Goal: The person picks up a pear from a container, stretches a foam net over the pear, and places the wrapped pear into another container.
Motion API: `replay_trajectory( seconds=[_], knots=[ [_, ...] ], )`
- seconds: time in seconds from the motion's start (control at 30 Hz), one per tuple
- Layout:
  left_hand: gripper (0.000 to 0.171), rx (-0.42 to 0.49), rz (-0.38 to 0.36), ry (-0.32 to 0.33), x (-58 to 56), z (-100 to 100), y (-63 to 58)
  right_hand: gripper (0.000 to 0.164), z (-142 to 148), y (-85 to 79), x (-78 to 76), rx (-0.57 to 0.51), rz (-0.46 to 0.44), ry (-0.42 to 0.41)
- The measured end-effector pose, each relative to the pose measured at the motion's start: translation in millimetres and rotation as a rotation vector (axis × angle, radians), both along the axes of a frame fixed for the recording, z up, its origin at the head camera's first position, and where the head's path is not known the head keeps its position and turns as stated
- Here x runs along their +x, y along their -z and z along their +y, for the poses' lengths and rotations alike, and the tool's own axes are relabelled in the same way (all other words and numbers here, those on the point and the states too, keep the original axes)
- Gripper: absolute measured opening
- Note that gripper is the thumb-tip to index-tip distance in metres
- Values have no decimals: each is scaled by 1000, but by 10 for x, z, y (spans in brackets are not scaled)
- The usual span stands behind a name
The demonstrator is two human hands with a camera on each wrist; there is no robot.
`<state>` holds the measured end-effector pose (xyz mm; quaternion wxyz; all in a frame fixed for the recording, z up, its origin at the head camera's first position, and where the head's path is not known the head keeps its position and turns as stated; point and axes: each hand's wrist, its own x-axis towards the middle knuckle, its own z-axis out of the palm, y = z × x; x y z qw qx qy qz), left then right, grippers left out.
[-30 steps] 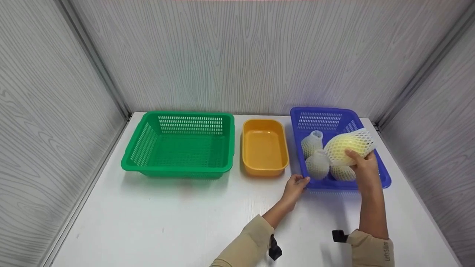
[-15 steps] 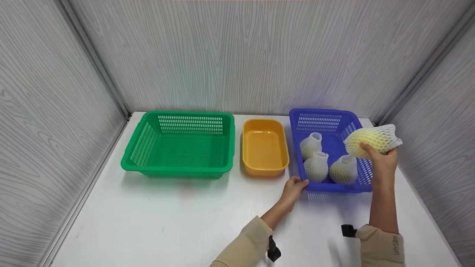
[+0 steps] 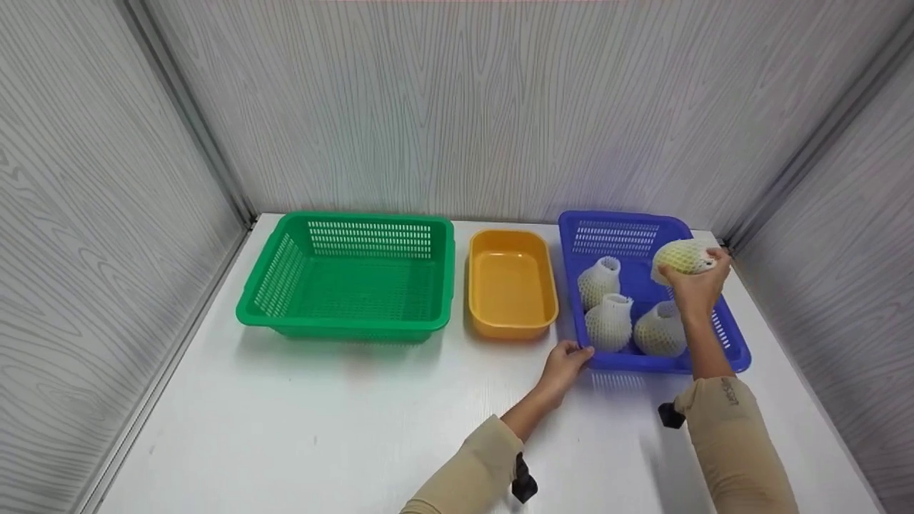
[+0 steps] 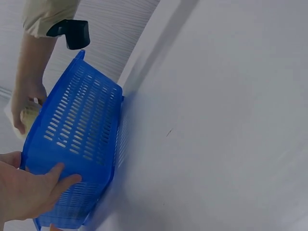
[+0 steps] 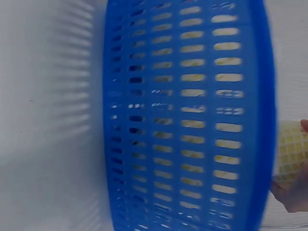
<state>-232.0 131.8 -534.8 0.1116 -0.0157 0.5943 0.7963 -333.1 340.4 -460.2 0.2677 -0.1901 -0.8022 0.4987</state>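
Note:
My right hand grips a yellowish fruit in a white foam net and holds it over the right part of the blue basket. Several more netted fruits stand inside that basket, among them a front one, one behind it and one to the right. At the basket's front left corner, my left hand pinches the rim. The left wrist view shows this left hand with its fingertips against the basket's outer wall. In the right wrist view, the basket wall hides most of the scene beside the held fruit.
An orange tray stands left of the blue basket, with nothing in it. Farther left is a green basket, also without contents. Grey wood-grain panels enclose the white table at the back and sides.
The right hand carried the netted fruit right, past the basket's right edge, then back left over the basket. The basket's front edge shifted slightly nearer. The left hand stayed at its corner.

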Motion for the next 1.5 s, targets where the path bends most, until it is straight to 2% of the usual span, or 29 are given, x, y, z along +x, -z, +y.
replay_trajectory(
  seconds=[0.1,0.2,0.3,0.4,0.5,0.6,0.73,0.93,1.03,1.2,1.4,1.5],
  knots=[
    [14,-1,-3,4,8,5,8,76,71,138,-106,80,-67,-18],
    [13,-4,3,7,21,9,20,73,142,224,-152,116,-161,-69],
    [12,11,10,-3,25,14,25,72,195,265,-172,133,-248,-155],
    [11,13,25,-11,20,11,18,71,226,282,-190,148,-297,-254],
    [12,-7,35,-9,10,-1,7,69,235,298,-214,144,-350,-351],
    [12,-6,26,-2,3,-6,3,69,242,324,-228,112,-442,-427],
    [12,4,25,11,-5,-7,5,71,248,344,-229,85,-537,-476],
    [12,7,32,1,-3,-6,27,77,253,360,-194,86,-544,-532],
    [12,9,38,12,-1,-8,39,79,246,363,-169,66,-519,-567],
    [12,7,28,40,1,-32,29,74,243,337,-138,52,-490,-625],
    [13,-37,33,49,-16,-40,25,70,263,285,-110,2,-519,-638],
    [13,-45,36,45,-25,-41,31,71,280,252,-99,13,-531,-639]
  ],
)
